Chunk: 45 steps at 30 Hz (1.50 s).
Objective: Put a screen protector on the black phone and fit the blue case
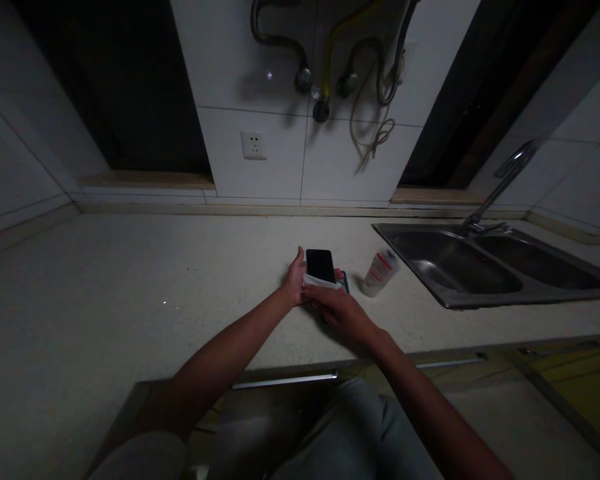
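A dark-screened phone (320,265) is held above the counter in my left hand (294,279). The left thumb points up along its side, and fingertips show past its right edge. My right hand (339,308) presses a white tissue or cloth (322,283) against the phone's lower part, its fingers closed. Partly hidden behind the hands, a bluish-edged thing (345,283) lies on the counter; its kind is unclear. To the right stands a clear plastic cup (380,272) with red print and a lid, near the sink.
The pale countertop (130,287) stretches to both sides. A steel double sink (445,303) with a faucet (505,177) sits at the right. On the tiled wall are a power socket (253,145), pipes (325,67) and a looped cord (377,137). Cabinet handles line the front edge.
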Motion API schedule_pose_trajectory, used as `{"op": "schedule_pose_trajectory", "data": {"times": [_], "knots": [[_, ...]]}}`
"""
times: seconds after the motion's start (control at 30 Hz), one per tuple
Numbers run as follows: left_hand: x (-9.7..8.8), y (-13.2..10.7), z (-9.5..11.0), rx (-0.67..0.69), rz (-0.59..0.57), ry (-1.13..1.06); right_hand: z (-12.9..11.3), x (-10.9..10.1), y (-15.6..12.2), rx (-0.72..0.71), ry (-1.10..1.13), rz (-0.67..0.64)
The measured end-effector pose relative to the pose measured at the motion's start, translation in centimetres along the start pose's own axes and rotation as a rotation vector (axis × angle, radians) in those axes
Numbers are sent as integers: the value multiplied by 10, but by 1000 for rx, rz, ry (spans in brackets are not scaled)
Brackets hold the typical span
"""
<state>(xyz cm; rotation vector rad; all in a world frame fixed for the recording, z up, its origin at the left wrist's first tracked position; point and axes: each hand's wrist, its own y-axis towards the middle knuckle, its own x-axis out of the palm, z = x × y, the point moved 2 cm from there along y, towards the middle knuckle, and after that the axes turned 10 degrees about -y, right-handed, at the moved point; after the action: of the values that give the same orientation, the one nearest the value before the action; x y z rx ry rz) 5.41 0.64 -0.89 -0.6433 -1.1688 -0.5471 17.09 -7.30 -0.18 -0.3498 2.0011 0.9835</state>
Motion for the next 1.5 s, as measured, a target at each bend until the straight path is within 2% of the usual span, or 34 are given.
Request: {"op": "schedule_pose_trajectory", "data": {"times": [0.13, 0.33, 0.43, 0.67, 0.8, 0.93, 1.07, 1.13, 1.2, 1.3, 1.5], "knots": [[3, -3, -2, -18, -25, 41, 2, -7, -15, -22, -65, 41], [0, -2, -3, -36, -16, 108, 14, -15, -13, 106, -364, 108], [1, -2, -6, -3, 3, 124, 16, -17, -2, 160, -467, 96], [6, -3, -15, -26, -62, 69, 24, -20, 42, 235, -615, 12], [5, -3, -11, -44, -93, -1, 16, -10, 51, 138, -570, -43], [5, -3, -4, -37, -86, -49, 0, 3, 26, -37, -514, -93], [2, -2, -1, 72, -39, -24, -5, 3, -16, -69, -504, -69], [0, 0, -3, 68, -36, -10, -2, -3, -32, -60, -503, -44], [-1, 3, -6, 15, -45, -6, 4, -10, -40, -23, -493, -17], [-4, 5, -11, -30, -27, 21, 17, -19, -38, 87, -462, 30], [-9, 6, -15, -45, 5, 77, 38, -24, 4, 334, -360, 169]]}}
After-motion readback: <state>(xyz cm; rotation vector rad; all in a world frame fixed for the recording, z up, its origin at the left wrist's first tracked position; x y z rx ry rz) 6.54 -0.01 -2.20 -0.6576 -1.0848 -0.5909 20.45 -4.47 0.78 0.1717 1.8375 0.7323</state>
